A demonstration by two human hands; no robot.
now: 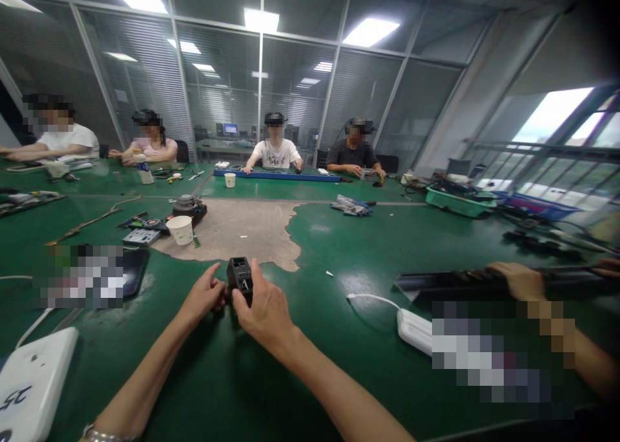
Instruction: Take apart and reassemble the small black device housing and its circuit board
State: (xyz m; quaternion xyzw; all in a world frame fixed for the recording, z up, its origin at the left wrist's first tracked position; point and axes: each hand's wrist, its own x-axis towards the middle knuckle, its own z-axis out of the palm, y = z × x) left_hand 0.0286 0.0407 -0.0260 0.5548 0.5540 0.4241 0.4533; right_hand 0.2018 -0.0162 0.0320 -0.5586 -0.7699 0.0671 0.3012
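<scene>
My right hand (268, 309) grips a small black plastic box (238, 275) with slots or sockets on the side facing me. The thumb is on its near side and the fingers on its right edge. Just left of the box is my left hand (206, 292). Its index finger points forward while the other fingers curl in near the box's lower left; whether they hold anything or touch the box is hidden. Both hands are low over the green table (310, 377). A bracelet (99, 434) circles my left wrist.
Ahead lies a bare tan patch (242, 232), with a paper cup (180, 230) and electronic parts (141, 236) on its left. A white power bank (414, 329) with a cable is at right, near another person's hand (520, 280) on a dark metal channel (436, 285). Several people sit opposite.
</scene>
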